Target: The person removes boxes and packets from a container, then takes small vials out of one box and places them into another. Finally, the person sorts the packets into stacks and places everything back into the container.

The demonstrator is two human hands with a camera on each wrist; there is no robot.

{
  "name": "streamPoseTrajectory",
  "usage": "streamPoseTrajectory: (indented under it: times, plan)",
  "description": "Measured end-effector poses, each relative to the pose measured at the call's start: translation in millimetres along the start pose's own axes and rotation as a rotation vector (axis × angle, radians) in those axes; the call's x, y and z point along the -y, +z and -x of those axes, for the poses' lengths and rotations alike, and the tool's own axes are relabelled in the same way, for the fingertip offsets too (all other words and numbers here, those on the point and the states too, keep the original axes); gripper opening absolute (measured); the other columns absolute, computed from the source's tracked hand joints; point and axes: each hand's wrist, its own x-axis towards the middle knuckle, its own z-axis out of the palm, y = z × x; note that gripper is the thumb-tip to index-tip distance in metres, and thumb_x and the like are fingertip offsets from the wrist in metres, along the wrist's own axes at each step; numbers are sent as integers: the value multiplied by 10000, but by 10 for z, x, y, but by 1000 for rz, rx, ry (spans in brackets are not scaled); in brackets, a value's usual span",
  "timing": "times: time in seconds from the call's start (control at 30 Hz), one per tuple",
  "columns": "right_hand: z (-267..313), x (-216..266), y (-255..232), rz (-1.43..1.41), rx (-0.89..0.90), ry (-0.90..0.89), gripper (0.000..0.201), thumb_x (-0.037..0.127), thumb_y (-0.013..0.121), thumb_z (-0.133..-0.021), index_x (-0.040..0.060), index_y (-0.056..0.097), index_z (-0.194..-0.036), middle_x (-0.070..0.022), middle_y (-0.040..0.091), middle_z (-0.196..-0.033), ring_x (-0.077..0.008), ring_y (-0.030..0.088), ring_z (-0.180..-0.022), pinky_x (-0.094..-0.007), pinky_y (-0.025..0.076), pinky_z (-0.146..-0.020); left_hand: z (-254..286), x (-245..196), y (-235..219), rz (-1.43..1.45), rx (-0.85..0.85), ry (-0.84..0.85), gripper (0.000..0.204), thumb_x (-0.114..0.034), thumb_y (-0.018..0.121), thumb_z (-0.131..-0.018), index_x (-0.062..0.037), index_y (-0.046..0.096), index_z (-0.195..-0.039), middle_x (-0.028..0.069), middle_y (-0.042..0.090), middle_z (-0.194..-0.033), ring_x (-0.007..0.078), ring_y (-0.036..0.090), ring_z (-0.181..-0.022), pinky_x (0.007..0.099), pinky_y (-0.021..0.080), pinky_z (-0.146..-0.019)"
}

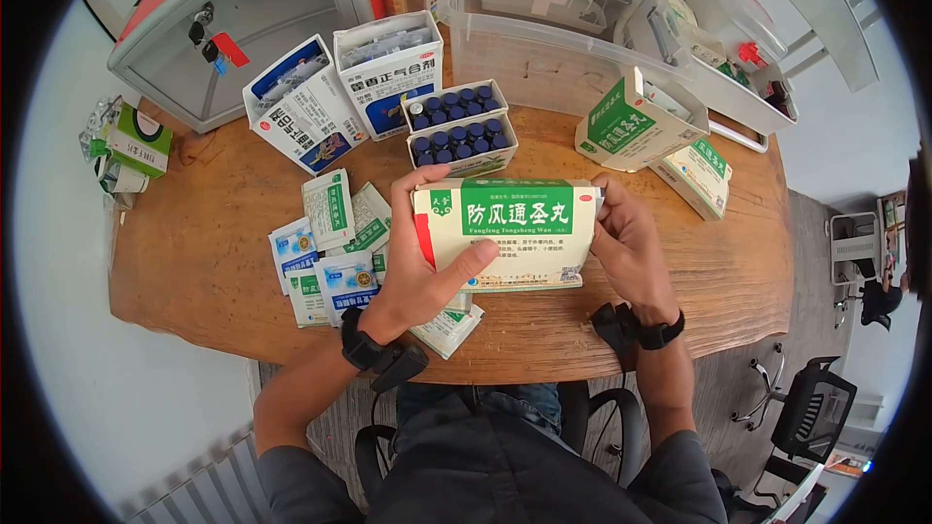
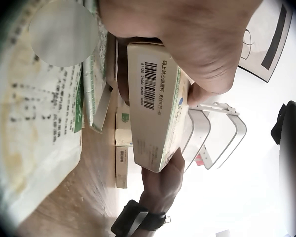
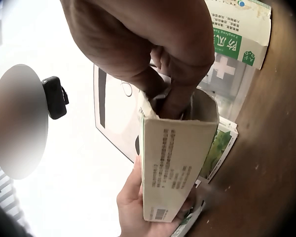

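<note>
A cream and green box (image 1: pixel 529 257) is held level above the table's near half, its printed front facing up. My left hand (image 1: pixel 413 281) grips its left end, thumb across the front. At the other end is my right hand (image 1: pixel 631 252). The right wrist view shows the box (image 3: pixel 170 158) open at that end, with fingers of my right hand (image 3: pixel 148 44) inside the opening; what they touch in there is hidden. The left wrist view shows a barcode on the side of the box (image 2: pixel 150 113), under my left hand (image 2: pixel 192 39).
Green and blue sachets (image 1: pixel 345 281) lie left of and partly under the held box. Behind stand two white boxes (image 1: pixel 311 116), trays of blue-capped bottles (image 1: pixel 461 146) and a clear bin (image 1: pixel 563 49). Another green and cream box (image 1: pixel 621 126) stands open at the back right, beside a lying one (image 1: pixel 694 180).
</note>
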Motion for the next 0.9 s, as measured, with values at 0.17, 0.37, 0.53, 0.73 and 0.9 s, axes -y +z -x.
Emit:
streamPoseTrajectory:
  times: [0.17,0.37,0.53,0.73,0.9]
  plan:
    - [32,66,-1,16,70,-2,211,4,559,-1089,-30,620,-1288,-35,727,-1105,-44,657,-990,-216,523,-834,3,-13,8,37,5,-3,822,-125,822,-920,-37,257,-1511,150,529,-1330,224,605,-1232,377,555,-1027]
    - [58,74,-84,-19,203,75,300,28,542,-1104,-41,604,-1389,-36,726,-1203,-61,647,-1061,-246,529,-901,3,-35,1,23,12,20,813,-120,818,-921,-46,264,-1510,154,545,-1316,231,622,-1216,383,558,-1024]
    - [36,52,-80,16,154,87,286,40,550,-1104,-41,634,-1366,-30,738,-1166,-53,651,-1019,-247,540,-866,-2,-10,18,5,11,32,808,-102,816,-917,-48,267,-1507,161,554,-1316,228,625,-1213,385,561,-1019]
    - [44,114,-153,139,153,177,239,12,574,-1074,-45,709,-1263,-22,773,-1016,-74,682,-884,-264,561,-773,3,-5,15,-28,14,44,813,-97,829,-905,-33,279,-1501,164,557,-1319,227,623,-1207,381,547,-1023]
    - [44,22,-230,298,260,100,231,-41,587,-1023,-37,735,-1199,-44,787,-993,-89,690,-843,-280,572,-755,19,44,-26,-81,66,79,813,-103,839,-898,-21,294,-1496,167,558,-1321,228,619,-1207,382,535,-1034]
